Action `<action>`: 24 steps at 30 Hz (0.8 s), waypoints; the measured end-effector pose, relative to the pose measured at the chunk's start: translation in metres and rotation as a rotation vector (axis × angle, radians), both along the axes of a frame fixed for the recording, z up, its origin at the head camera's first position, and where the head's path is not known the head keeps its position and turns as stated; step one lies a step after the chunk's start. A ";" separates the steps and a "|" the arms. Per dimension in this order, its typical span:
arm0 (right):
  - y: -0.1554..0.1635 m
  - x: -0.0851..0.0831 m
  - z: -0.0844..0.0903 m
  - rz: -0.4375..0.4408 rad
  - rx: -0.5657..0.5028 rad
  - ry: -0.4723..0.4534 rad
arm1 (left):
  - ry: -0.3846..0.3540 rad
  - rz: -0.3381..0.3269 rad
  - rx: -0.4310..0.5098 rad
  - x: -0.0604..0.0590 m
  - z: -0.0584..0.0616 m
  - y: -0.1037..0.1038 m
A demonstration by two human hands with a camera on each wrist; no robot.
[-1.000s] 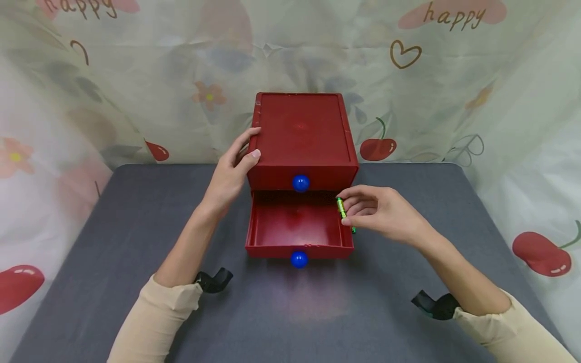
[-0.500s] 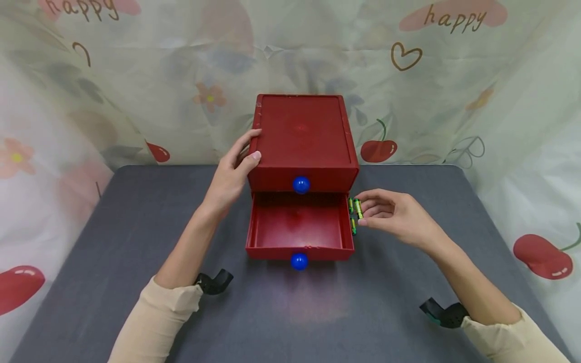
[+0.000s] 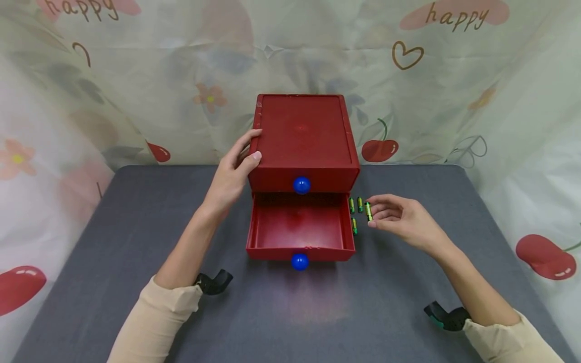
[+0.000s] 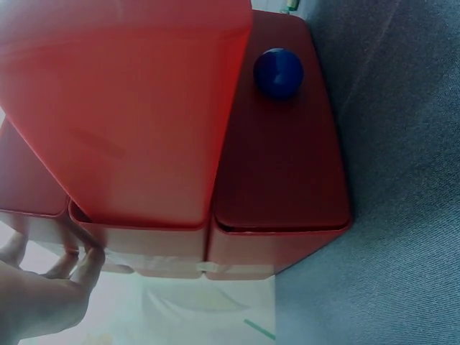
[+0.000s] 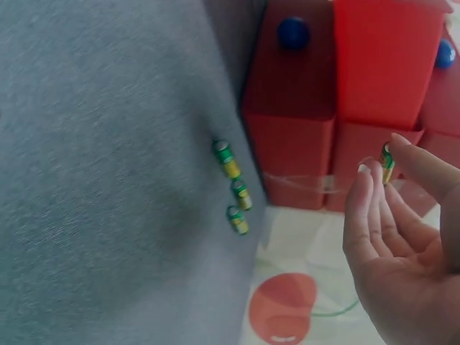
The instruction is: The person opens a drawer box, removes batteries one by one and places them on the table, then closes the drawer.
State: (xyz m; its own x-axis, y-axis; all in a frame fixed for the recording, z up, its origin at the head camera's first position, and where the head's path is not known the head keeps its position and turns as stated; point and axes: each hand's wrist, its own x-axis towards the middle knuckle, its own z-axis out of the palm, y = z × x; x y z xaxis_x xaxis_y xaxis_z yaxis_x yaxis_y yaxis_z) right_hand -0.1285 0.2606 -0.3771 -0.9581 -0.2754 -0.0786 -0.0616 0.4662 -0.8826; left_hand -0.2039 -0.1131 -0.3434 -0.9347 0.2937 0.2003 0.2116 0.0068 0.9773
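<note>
A red plastic drawer cabinet (image 3: 301, 131) stands at the table's back, one drawer (image 3: 297, 226) pulled out with nothing visible inside. My left hand (image 3: 230, 174) rests on the cabinet's left side, thumb and a fingertip over its top edge. To the right of the drawer, my right hand (image 3: 404, 222) pinches a small green and yellow battery (image 3: 368, 211) between thumb and fingers. The right wrist view shows the pinched battery (image 5: 387, 164) in front of the cabinet's side. Three similar batteries (image 3: 354, 226) lie on the table beside the drawer.
Blue round knobs (image 3: 300, 261) stick out from the drawer fronts. Another drawer (image 4: 280, 158) sits shut beneath the pulled-out one. The grey tabletop (image 3: 299, 312) spreads in front and to both sides. A patterned curtain (image 3: 295, 50) hangs behind and around the table.
My right hand has moved right, from over the drawer's right wall to outside it, with the battery still pinched. More of the batteries on the table now show. My left hand stays put.
</note>
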 end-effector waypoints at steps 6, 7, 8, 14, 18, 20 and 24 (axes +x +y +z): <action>0.006 -0.004 -0.016 -0.020 0.028 0.045 | 0.005 -0.004 0.003 0.000 0.000 -0.001; 0.007 -0.004 -0.019 -0.022 0.034 0.053 | 0.006 -0.005 0.004 -0.001 0.000 -0.001; 0.008 -0.005 -0.021 -0.024 0.036 0.056 | 0.007 -0.006 0.007 -0.001 0.000 -0.001; 0.012 -0.010 -0.037 -0.016 0.042 0.049 | 0.005 -0.009 0.020 -0.001 0.000 0.000; 0.014 -0.014 -0.046 -0.017 0.031 0.032 | 0.005 -0.004 0.018 -0.003 -0.001 0.000; 0.014 -0.016 -0.050 -0.017 0.027 0.025 | 0.003 0.000 0.015 -0.003 -0.001 0.000; 0.015 -0.020 -0.058 -0.019 0.050 0.030 | -0.005 0.006 0.010 -0.002 0.000 0.001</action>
